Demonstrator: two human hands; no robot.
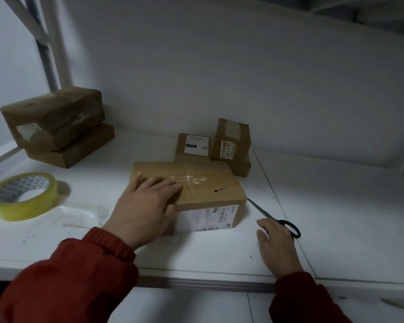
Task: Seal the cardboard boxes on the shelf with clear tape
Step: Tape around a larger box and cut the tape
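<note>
Dead centre on the white shelf (336, 206) sits the box (210, 190), flaps down, with a shiny strip of clear tape (191, 179) across its top seam and a white label (217, 217) on its near side. The left hand (145, 206) lies flat on the lid at the box's left end, fingers straight and together, thumb down over the near edge. It presses on the cardboard and grips nothing. To the right of the box, the scissors (275, 220) lie on the shelf, blades pointing at the box's near right corner, black handle toward the front. The right hand (278, 248) rests loosely beside them, fingers relaxed, one fingertip just at the shank near the handle and nothing held. Both arms wear red sleeves (79, 276). Just behind the box, touching or nearly so, huddle the small boxes (231, 141), one upright with tape on top, another leaning with a label facing us. Over on the left, well apart, the yellowish tape roll (21, 197) lies flat, a clear loose tail (84, 213) trailing across the shelf toward the box. Behind the roll, in the back left corner, is a stack (54, 117) of two boxes, the upper one askew on a flatter one.
</note>
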